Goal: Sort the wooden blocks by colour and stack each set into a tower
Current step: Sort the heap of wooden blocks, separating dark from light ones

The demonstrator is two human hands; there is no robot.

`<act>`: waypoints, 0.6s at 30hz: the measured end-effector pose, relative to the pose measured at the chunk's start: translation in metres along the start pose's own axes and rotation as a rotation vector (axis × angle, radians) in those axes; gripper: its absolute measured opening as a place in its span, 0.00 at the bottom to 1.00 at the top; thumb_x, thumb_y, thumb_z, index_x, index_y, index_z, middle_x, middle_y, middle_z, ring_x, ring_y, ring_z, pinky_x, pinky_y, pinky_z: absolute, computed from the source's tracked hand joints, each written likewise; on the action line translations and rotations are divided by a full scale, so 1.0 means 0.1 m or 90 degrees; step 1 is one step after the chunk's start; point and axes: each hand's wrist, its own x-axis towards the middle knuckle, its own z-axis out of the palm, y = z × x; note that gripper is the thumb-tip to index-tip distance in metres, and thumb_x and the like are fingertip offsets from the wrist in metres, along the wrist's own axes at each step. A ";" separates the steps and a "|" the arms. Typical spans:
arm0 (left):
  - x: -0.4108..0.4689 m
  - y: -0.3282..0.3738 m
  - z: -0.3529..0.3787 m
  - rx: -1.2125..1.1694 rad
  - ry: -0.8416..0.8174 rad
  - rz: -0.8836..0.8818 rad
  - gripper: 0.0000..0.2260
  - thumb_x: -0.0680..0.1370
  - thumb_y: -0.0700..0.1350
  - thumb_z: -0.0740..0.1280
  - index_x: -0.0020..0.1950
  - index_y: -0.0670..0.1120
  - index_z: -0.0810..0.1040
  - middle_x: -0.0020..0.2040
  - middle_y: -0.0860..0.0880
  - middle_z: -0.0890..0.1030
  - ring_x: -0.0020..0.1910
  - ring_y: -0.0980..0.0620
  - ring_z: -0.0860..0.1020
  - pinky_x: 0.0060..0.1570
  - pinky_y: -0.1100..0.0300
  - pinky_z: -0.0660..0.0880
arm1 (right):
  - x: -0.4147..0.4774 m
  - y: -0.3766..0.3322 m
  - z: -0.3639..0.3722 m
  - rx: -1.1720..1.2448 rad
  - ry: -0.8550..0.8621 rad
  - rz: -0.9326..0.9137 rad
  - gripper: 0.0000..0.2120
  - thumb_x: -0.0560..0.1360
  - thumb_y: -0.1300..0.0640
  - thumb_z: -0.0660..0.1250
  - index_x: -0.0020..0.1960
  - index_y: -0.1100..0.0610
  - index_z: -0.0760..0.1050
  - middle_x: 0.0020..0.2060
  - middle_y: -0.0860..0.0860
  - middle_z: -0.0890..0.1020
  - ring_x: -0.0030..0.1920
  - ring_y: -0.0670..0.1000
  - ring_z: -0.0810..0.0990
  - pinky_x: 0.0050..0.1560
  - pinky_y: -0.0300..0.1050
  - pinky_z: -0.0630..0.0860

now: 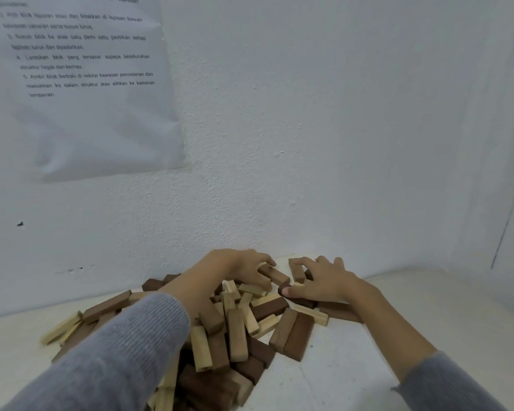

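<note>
Unsorted so far, judging by the pile [235, 327]: pale, mid-brown and dark pieces mixed and lying across one another in the lower middle of the frame, on a white table [353, 366]. No tower anywhere in view, not even a first layer, and no separate heap of one colour. By this look, right at the start, with all the sorting and all the stacking left to do.

At the pile's far edge, just above the heap's middle, a brown block [275, 274] under the left hand [241, 266]. Fingers curled over its upper end and seemingly clamped round it; thumb hidden, so a grip judged rather than plainly seen. Just to the right, the right hand [327, 281], with fingers spread and fairly straight, laid on top of the pieces there and gripping nothing as far as can be told. Thumb tip against a dark block [282, 286], forefinger across another brown piece lying aslant.

Further out, a grey sleeve [116, 351] at lower left and another at lower right. Behind the table, a white wall [309, 129]; at upper left, a printed sheet [86, 99], its text blurred.
</note>
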 end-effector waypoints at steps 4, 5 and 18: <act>0.04 0.01 0.00 -0.002 0.007 0.024 0.24 0.75 0.55 0.69 0.69 0.54 0.68 0.65 0.47 0.68 0.62 0.45 0.71 0.64 0.46 0.69 | -0.02 0.00 0.01 -0.040 0.019 -0.028 0.33 0.72 0.32 0.63 0.73 0.38 0.59 0.68 0.52 0.66 0.71 0.59 0.58 0.63 0.55 0.65; 0.05 0.00 0.00 -0.005 0.014 0.029 0.23 0.74 0.54 0.69 0.67 0.53 0.69 0.63 0.47 0.69 0.61 0.45 0.72 0.62 0.46 0.70 | -0.02 0.00 0.01 -0.047 0.029 -0.034 0.31 0.73 0.34 0.64 0.73 0.38 0.60 0.67 0.51 0.67 0.70 0.59 0.60 0.62 0.54 0.66; 0.09 -0.05 0.01 -0.027 0.101 0.087 0.15 0.71 0.42 0.73 0.55 0.52 0.76 0.54 0.50 0.71 0.53 0.49 0.72 0.48 0.56 0.74 | -0.03 -0.04 0.05 -0.038 0.116 -0.097 0.18 0.70 0.42 0.69 0.58 0.43 0.73 0.51 0.48 0.69 0.58 0.53 0.67 0.48 0.45 0.67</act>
